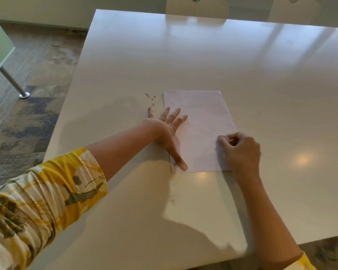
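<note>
A white sheet of paper (201,117) lies flat on the glossy white table (183,55). My left hand (169,131) rests flat on the paper's left side with fingers spread and straight, the thumb pointing toward the near edge. My right hand (240,151) sits at the paper's right edge with fingers curled; something small and thin shows between the fingertips, and I cannot make out what it is. Several small dark metal bits, like staples (151,100), lie scattered on the table just left of the paper's far corner.
Two white perforated chairs (197,6) stand at the table's far side. The table's left edge drops to a patterned carpet floor, where another table's metal leg (14,82) stands. The near right corner of the table is close to my right forearm.
</note>
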The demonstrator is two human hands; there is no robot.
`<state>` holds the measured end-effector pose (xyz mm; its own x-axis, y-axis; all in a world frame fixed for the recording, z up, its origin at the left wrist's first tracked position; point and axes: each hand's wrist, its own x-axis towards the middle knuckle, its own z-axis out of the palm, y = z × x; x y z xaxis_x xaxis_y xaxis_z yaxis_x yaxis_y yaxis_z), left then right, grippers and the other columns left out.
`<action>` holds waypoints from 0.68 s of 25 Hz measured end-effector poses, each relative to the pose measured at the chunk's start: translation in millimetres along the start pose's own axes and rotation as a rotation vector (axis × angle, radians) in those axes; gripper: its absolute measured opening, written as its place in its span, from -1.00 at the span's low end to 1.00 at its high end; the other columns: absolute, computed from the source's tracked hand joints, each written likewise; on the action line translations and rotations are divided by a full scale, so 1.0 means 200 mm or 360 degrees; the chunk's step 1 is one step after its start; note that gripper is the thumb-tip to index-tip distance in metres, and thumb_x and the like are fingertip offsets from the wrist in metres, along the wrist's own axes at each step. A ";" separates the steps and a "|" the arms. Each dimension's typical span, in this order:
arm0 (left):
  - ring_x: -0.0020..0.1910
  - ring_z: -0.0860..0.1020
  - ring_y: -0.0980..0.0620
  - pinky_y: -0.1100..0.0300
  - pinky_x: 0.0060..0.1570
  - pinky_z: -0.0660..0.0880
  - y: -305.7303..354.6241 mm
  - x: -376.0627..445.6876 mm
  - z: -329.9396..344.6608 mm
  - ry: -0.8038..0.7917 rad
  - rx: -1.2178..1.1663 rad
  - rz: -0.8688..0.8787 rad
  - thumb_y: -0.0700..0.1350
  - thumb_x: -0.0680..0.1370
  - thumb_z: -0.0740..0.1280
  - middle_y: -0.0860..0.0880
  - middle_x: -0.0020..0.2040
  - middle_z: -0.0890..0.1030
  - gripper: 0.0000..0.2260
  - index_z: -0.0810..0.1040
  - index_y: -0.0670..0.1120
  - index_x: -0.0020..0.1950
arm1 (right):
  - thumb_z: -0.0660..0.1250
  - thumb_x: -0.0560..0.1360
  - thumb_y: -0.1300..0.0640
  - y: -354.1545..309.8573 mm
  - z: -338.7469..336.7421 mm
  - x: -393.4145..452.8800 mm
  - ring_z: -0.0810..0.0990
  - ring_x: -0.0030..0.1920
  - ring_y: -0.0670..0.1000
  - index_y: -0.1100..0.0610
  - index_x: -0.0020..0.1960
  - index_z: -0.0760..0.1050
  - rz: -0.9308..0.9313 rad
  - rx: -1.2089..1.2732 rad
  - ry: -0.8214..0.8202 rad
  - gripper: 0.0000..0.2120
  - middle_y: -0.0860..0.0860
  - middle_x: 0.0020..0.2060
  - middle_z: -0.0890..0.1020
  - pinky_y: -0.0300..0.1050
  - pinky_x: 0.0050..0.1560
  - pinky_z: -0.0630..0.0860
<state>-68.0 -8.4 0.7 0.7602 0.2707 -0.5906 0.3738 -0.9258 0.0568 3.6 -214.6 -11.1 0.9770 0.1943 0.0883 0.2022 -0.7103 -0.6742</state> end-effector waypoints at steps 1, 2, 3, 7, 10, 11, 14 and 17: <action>0.46 -0.55 -0.01 -0.45 0.34 -0.42 0.00 0.00 0.00 0.0004 0.0001 -0.0005 0.59 -0.08 0.44 0.13 0.47 -0.58 0.50 -0.52 0.19 0.50 | 0.39 0.45 0.05 0.01 -0.02 0.02 0.65 -0.12 0.14 0.10 -0.13 0.64 0.0029 -0.0037 0.0054 -0.87 0.03 -0.28 0.68 -0.14 -0.14 0.44; 0.46 -0.55 -0.01 -0.45 0.34 -0.41 0.00 -0.01 0.00 0.0008 -0.0002 -0.0006 0.59 -0.08 0.43 0.13 0.48 -0.57 0.50 -0.51 0.19 0.50 | 0.38 0.47 0.07 -0.02 0.00 0.00 0.65 -0.11 0.16 0.11 -0.12 0.64 -0.0017 -0.0055 0.0051 -0.87 0.06 -0.25 0.69 -0.15 -0.15 0.41; 0.47 -0.54 -0.02 -0.45 0.36 -0.38 0.00 -0.01 0.00 0.0009 -0.0003 0.0001 0.61 -0.08 0.42 0.12 0.48 -0.57 0.49 -0.50 0.18 0.51 | 0.38 0.48 0.08 -0.07 0.06 -0.05 0.66 -0.16 0.10 0.11 -0.12 0.64 -0.0142 -0.0018 -0.0024 -0.88 0.05 -0.27 0.69 -0.19 -0.20 0.39; 0.46 -0.55 -0.03 -0.43 0.41 -0.30 0.00 -0.01 0.00 -0.0016 -0.0016 0.0048 0.63 -0.14 0.36 0.11 0.49 -0.57 0.51 -0.50 0.18 0.51 | 0.39 0.46 0.04 -0.16 0.20 -0.20 0.59 -0.37 -0.17 0.05 -0.20 0.61 -0.0402 0.0130 -0.0292 -0.89 -0.10 -0.41 0.62 -0.34 -0.36 0.39; 0.45 -0.56 0.01 -0.43 0.38 -0.36 -0.01 -0.01 0.00 -0.0012 -0.0051 0.0038 0.61 -0.14 0.40 0.16 0.47 -0.57 0.51 -0.51 0.20 0.50 | 0.39 0.46 0.03 0.00 0.01 0.03 0.66 -0.11 0.14 0.11 -0.11 0.66 -0.0067 -0.0063 0.0015 -0.84 0.06 -0.24 0.70 -0.11 -0.12 0.46; 0.45 -0.56 0.01 -0.44 0.38 -0.38 -0.02 -0.01 0.00 -0.0004 -0.0065 0.0042 0.60 -0.12 0.42 0.17 0.47 -0.57 0.51 -0.51 0.20 0.50 | 0.37 0.48 0.05 0.02 -0.02 0.06 0.65 -0.06 0.21 0.14 -0.09 0.65 0.0007 -0.0104 0.0088 -0.83 0.12 -0.20 0.70 -0.07 -0.09 0.46; 0.45 -0.56 0.01 -0.42 0.37 -0.39 -0.02 0.00 0.01 0.0006 -0.0071 0.0055 0.61 -0.12 0.39 0.15 0.47 -0.57 0.50 -0.51 0.19 0.50 | 0.34 0.52 0.10 -0.11 0.10 -0.05 0.65 -0.13 0.18 0.15 -0.07 0.64 -0.0186 -0.0054 -0.0029 -0.85 0.12 -0.24 0.68 -0.12 -0.21 0.37; 0.46 -0.55 0.00 -0.42 0.36 -0.40 -0.02 0.01 0.02 0.0015 -0.0031 0.0063 0.65 -0.18 0.32 0.13 0.49 -0.57 0.52 -0.52 0.18 0.50 | 0.39 0.50 0.04 -0.20 0.22 -0.21 0.63 -0.31 -0.08 0.07 -0.10 0.63 -0.0404 0.0090 -0.0360 -0.89 -0.06 -0.33 0.66 -0.29 -0.32 0.45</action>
<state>-69.1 -5.6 -3.2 0.7797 0.2366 -0.5797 0.3536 -0.9305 0.0957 -48.2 -164.6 -21.2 0.8548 0.5097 0.0976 0.4264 -0.5828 -0.6917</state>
